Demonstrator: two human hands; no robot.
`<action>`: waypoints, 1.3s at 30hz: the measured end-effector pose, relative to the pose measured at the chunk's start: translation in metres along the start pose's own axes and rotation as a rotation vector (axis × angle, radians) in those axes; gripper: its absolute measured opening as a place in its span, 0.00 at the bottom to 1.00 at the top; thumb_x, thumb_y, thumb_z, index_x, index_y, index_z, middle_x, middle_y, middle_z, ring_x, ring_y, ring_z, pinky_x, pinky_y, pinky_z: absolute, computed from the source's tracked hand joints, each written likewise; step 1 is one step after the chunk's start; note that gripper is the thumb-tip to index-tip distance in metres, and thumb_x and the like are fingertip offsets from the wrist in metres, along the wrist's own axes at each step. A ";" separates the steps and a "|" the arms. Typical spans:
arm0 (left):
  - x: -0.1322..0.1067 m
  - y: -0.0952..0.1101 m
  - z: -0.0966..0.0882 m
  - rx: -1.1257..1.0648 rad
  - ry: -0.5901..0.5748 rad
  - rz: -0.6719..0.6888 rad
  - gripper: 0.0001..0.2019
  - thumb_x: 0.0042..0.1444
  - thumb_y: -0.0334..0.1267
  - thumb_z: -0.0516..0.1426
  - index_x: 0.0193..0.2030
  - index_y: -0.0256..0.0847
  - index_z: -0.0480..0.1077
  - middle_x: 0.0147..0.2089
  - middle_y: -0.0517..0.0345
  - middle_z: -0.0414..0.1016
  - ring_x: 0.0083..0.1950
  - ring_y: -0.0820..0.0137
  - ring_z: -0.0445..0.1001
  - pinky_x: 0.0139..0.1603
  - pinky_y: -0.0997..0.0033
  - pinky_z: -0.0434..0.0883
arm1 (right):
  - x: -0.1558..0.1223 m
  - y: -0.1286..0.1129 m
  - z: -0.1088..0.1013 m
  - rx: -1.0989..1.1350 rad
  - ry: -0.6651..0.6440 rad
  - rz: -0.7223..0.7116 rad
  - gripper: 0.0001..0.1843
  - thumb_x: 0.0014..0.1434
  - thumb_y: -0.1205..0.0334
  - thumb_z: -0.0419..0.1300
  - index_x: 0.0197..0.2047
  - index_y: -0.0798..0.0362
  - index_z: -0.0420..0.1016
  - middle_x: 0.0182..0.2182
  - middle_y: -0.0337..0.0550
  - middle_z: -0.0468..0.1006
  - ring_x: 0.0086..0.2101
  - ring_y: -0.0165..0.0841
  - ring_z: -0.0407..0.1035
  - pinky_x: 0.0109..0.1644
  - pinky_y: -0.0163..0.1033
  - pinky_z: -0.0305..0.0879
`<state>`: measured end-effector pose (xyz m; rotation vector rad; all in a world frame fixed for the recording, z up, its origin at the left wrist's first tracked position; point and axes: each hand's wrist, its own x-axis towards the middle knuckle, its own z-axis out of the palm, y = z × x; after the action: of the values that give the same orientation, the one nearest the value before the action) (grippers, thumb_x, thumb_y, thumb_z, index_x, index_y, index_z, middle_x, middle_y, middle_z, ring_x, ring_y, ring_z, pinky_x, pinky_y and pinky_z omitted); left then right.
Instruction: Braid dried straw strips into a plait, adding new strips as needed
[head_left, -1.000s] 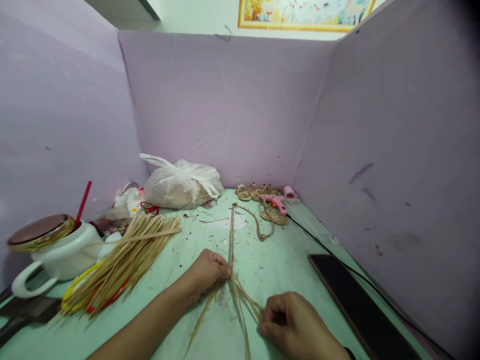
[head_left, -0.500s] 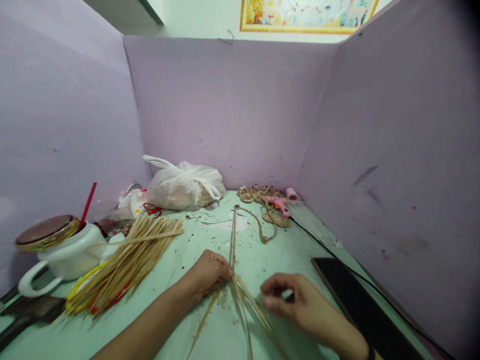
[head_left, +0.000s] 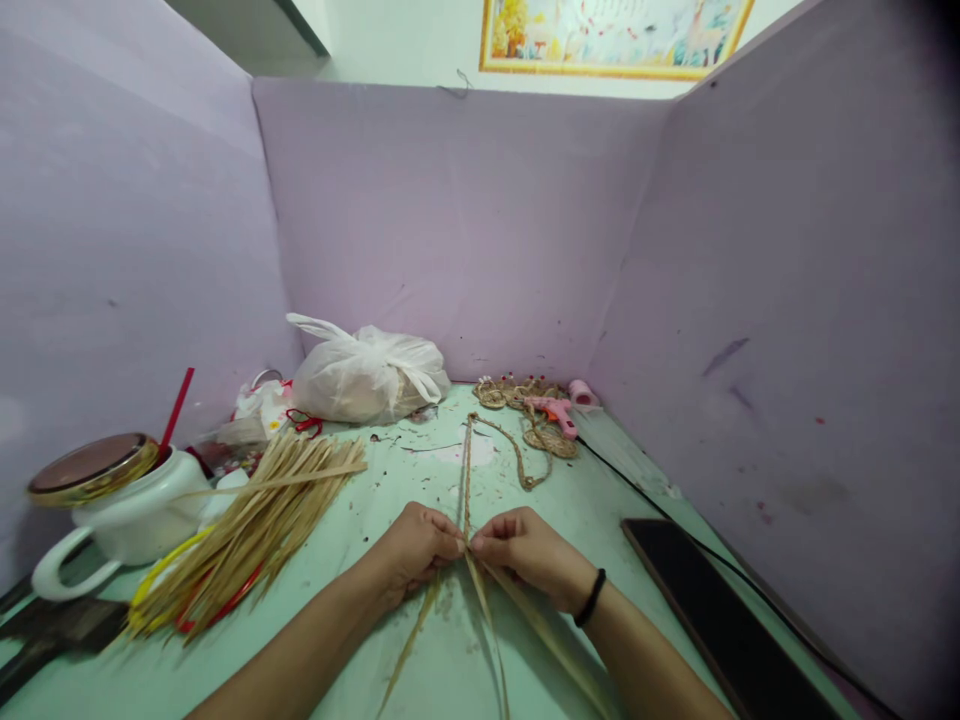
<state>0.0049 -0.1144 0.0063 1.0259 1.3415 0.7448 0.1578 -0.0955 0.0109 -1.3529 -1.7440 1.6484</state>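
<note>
Close together at the middle of a pale green table [head_left: 360, 590], two bare hands meet fingertip to fingertip. The left hand [head_left: 416, 548] has its fingers curled shut, pinching the near end of a thin braided cord [head_left: 466, 465]. The right hand [head_left: 525, 548], with a black band at the wrist, pinches the loose strips [head_left: 487, 625] where they leave the braid. The cord runs straight away from the hands towards the back wall. The unbraided strips fan out flat towards the viewer.

The grip is small and rests on fingertips alone. If either pinch slackens, the last crossings would likely loosen. The dry strips look brittle, so a sharp bend could split one.

Room is tight. Purple partition walls [head_left: 465, 220] close in the back and both sides. To the left, near the forearm, lies a bundle of straw strips [head_left: 255, 515], with a white lidded mug [head_left: 112, 505] behind it; a wide elbow swing could scatter or knock them. To the right, a dark flat device [head_left: 720, 620] and a black cable [head_left: 645, 488] lie along the wall. At the back sit a knotted plastic bag [head_left: 367, 372], a pink glue gun [head_left: 553, 408] and coiled braid rounds [head_left: 556, 440]. Bare table shows only around the hands.
</note>
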 end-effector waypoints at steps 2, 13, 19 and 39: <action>0.000 -0.001 0.000 0.007 -0.001 0.002 0.04 0.33 0.35 0.55 0.19 0.38 0.64 0.09 0.70 0.51 0.09 0.82 0.43 0.10 0.78 0.38 | 0.004 0.006 -0.001 -0.035 0.005 -0.027 0.08 0.44 0.62 0.56 0.18 0.58 0.68 0.12 0.34 0.62 0.14 0.21 0.50 0.17 0.30 0.43; 0.002 0.002 0.014 0.084 0.087 0.027 0.06 0.31 0.28 0.49 0.10 0.38 0.57 0.07 0.66 0.51 0.08 0.81 0.45 0.09 0.78 0.41 | -0.015 -0.001 0.022 -0.612 0.355 -0.154 0.10 0.44 0.66 0.53 0.21 0.56 0.75 0.20 0.44 0.76 0.22 0.29 0.66 0.23 0.31 0.48; 0.000 -0.001 0.010 0.003 0.051 0.051 0.07 0.31 0.30 0.51 0.09 0.38 0.55 0.08 0.67 0.52 0.08 0.82 0.44 0.09 0.78 0.38 | -0.028 0.001 0.042 -0.919 0.446 -0.241 0.13 0.50 0.67 0.50 0.27 0.53 0.76 0.27 0.48 0.79 0.27 0.34 0.70 0.27 0.36 0.47; -0.002 0.000 -0.001 0.083 -0.048 0.072 0.04 0.33 0.35 0.53 0.16 0.37 0.62 0.09 0.68 0.50 0.12 0.82 0.43 0.16 0.75 0.38 | -0.007 -0.006 0.015 0.339 0.188 -0.005 0.07 0.44 0.64 0.57 0.28 0.57 0.68 0.22 0.41 0.72 0.23 0.27 0.65 0.29 0.33 0.60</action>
<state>0.0033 -0.1157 0.0070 1.1563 1.3083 0.7188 0.1468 -0.1082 0.0148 -1.2919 -1.2925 1.6630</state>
